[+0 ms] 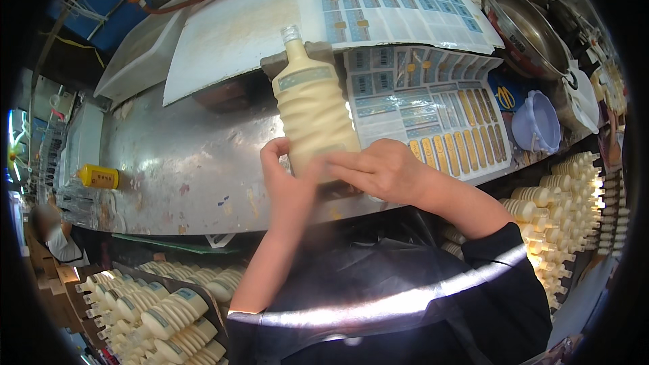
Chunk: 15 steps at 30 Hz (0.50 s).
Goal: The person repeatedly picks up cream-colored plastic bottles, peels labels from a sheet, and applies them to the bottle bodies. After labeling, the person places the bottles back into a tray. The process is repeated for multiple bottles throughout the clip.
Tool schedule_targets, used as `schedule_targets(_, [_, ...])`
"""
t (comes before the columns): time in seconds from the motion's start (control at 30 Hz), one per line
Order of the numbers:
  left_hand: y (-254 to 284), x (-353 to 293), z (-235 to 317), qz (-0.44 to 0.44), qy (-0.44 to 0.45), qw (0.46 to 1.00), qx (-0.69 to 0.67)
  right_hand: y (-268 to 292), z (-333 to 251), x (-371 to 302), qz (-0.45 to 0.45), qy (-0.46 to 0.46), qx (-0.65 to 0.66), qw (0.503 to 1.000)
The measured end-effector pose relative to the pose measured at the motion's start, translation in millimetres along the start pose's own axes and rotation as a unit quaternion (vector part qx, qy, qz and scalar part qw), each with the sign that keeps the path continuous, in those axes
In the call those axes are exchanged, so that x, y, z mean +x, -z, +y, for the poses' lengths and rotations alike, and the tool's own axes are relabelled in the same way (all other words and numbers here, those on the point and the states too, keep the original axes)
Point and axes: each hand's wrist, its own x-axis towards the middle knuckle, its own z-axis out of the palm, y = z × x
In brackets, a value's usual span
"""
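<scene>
A cream bottle (311,111) with wavy ribs and a clear cap lies with its neck pointing away from me, raised on a grey-brown rest (318,51). A blue-grey label band crosses its shoulder. My left hand (287,172) closes around the lower left side of the bottle, partly smeared by motion. From the right, my right hand (382,172) reaches over the bottle's base, two fingers straight across its surface and the others curled at its edge. The fingers of both hands meet there. Whether a label lies beneath them is hidden.
Label sheets (433,118) in blue and gold lie right of the bottle, with more on a white board (236,34) behind. Farther right are a lilac bucket (536,122) and a large pan (524,23). A yellow bottle (99,176) lies left. Many cream bottles (165,314) fill both sides below.
</scene>
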Motion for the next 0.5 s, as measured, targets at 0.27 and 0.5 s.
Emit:
schedule_targets(0.27, [-2.2,-3.3,-4.5,0.001,-0.010,1.000,-0.023,-2.6,-1.1,-30.2,0.008,-0.063,0.052,0.997])
schedule_targets(0.5, [-2.9,-8.1,-10.1,-0.017,-0.024,0.999,-0.012,-10.4,-13.3,-1.5,0.000,-0.562,0.369,0.740])
